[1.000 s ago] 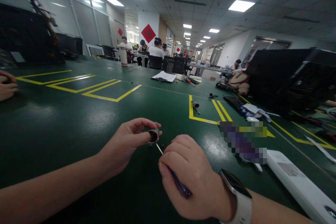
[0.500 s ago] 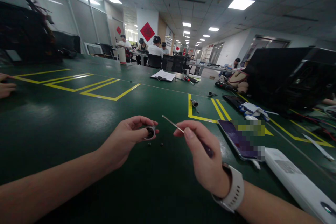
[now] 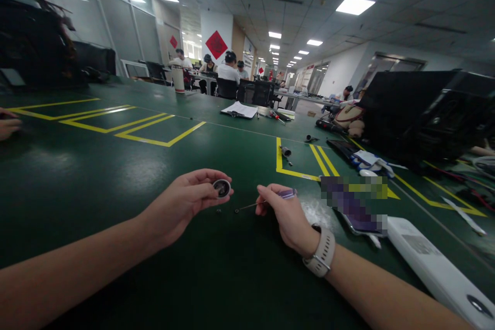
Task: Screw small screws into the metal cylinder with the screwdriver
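Observation:
My left hand point(image 3: 187, 197) grips a small round metal housing point(image 3: 226, 189) between thumb and fingers, its hollow end turned towards me. In my right hand point(image 3: 288, 219) is a thin screwdriver point(image 3: 286, 194) with a purplish handle; its slender shaft points left and down. The tip meets a tiny dark ring-like piece point(image 3: 237, 211) on the green table point(image 3: 216, 278); whether the piece is stuck to it, I cannot tell. Another tiny piece point(image 3: 218, 211) lies just below the housing.
A similar metal housing point(image 3: 285, 151) and small bits lie inside yellow tape at right. Beyond my right hand are a phone point(image 3: 353, 214), a white box-like device point(image 3: 436, 268) and gloves point(image 3: 373, 161). A clipboard point(image 3: 238, 110) lies farther back. Another person's hand point(image 3: 8, 125) shows at far left.
My right hand has lowered the screwdriver, bringing its tip from above the table down to the tiny piece. My left hand has turned the housing's open end more towards me.

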### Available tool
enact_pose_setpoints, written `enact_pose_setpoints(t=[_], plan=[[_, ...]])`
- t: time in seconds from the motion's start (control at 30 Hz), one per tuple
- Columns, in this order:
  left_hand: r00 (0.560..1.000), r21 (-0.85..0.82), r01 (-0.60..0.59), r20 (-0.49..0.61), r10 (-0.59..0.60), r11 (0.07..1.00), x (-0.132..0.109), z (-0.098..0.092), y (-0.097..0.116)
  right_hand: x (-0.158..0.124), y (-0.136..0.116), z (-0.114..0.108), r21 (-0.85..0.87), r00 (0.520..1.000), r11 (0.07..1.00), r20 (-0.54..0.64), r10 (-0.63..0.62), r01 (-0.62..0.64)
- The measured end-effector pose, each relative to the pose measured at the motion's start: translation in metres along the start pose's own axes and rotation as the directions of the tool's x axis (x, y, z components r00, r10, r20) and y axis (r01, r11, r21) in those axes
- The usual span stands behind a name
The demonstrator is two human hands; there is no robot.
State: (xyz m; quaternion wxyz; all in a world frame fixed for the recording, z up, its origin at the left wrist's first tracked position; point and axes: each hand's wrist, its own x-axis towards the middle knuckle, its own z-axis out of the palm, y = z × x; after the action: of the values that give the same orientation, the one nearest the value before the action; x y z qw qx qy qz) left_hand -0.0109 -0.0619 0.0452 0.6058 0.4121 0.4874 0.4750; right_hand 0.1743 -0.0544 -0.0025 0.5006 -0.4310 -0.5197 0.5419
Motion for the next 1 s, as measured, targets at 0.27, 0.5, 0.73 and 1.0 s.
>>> enact_pose_setpoints(t=[0.27,0.5,0.73,1.0], plan=[[0.999,0.022,0.027,0.02,-0.027,0.999,-0.001,0.0,0.0,-0.001,-0.004,0.002,-0.321,0.997,0.945,0.062,-0.051,0.068],[0.999,0.045,0.043,0.025,-0.044,0.998,-0.002,0.001,0.001,-0.013,-0.023,0.007,-0.728,0.972,0.645,0.164,-0.166,0.233],[0.999,0.082,0.03,0.033,-0.033,0.996,-0.003,0.002,0.0,-0.019,-0.006,0.009,-0.732,0.817,0.429,0.304,-0.49,0.529],[0.998,0.152,-0.025,0.057,0.016,0.988,-0.002,-0.001,-0.004,-0.032,-0.014,0.006,-0.555,0.585,0.335,0.363,-0.725,0.761]])
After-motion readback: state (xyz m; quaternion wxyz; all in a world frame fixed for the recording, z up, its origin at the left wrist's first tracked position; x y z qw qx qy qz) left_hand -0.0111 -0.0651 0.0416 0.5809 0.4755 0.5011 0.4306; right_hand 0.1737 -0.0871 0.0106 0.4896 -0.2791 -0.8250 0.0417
